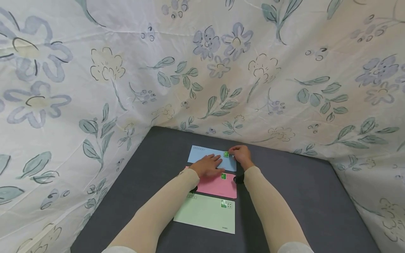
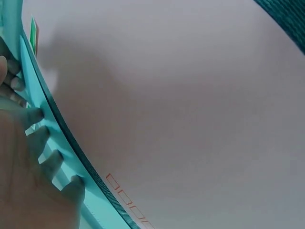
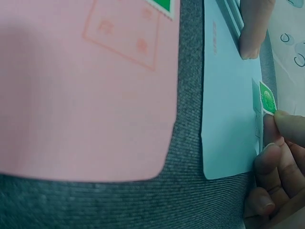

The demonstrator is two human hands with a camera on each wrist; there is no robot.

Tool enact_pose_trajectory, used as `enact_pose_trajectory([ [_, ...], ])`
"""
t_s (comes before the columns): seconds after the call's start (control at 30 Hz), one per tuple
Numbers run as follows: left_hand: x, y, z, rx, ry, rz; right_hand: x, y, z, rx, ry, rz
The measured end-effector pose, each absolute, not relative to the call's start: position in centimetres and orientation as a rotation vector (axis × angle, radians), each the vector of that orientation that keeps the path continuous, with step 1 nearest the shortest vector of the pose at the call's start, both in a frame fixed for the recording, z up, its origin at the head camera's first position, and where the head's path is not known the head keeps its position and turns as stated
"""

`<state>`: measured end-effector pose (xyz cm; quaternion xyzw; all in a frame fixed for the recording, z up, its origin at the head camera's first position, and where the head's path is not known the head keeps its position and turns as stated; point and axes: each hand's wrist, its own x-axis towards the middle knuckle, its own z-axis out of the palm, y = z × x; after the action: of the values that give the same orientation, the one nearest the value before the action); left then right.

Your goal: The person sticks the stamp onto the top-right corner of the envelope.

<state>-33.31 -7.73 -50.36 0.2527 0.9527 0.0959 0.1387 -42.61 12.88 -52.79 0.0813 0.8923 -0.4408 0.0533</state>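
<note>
Palm down, my left hand (image 1: 207, 166) rests on the blue envelope (image 1: 197, 155), its fingers spread and straight. At that envelope's upper right corner my right hand (image 1: 243, 156) pinches a green postage stamp (image 3: 268, 98) by its edge, between thumb and forefinger. In the right wrist view the stamp stands tilted up over the paper; whether its far edge touches cannot be told. A pink envelope (image 1: 218, 186) lies just below the blue one, partly under my left wrist, and bears a green stamp (image 1: 223, 176).
Nearest me lies a pale green envelope (image 1: 205, 213) with a green stamp (image 1: 224, 203) by its upper right corner. All lie in a column on a dark grey tabletop (image 1: 294, 200). A floral cloth (image 1: 221, 70) hangs along the table's back and sides.
</note>
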Motion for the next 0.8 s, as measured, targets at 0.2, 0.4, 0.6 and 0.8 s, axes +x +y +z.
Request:
enact_pose_trajectory([
  [0.2, -33.4, -7.5, -50.2, 0.736, 2.791, 0.221, -42.6, 12.9, -52.9, 0.244, 2.707, -1.337],
  [0.4, -33.7, -7.1, -50.2, 0.716, 2.812, 0.169, -42.6, 12.7, -52.8, 0.253, 2.737, -1.307],
  [0.6, -33.8, -6.8, -50.6, 0.706, 2.866, 0.140, -42.6, 12.5, -52.9, 0.254, 2.753, -1.298],
  [0.8, -34.0, -6.3, -51.0, 0.714, 2.913, 0.080, -42.8, 12.4, -52.8, 0.260, 2.778, -1.265],
])
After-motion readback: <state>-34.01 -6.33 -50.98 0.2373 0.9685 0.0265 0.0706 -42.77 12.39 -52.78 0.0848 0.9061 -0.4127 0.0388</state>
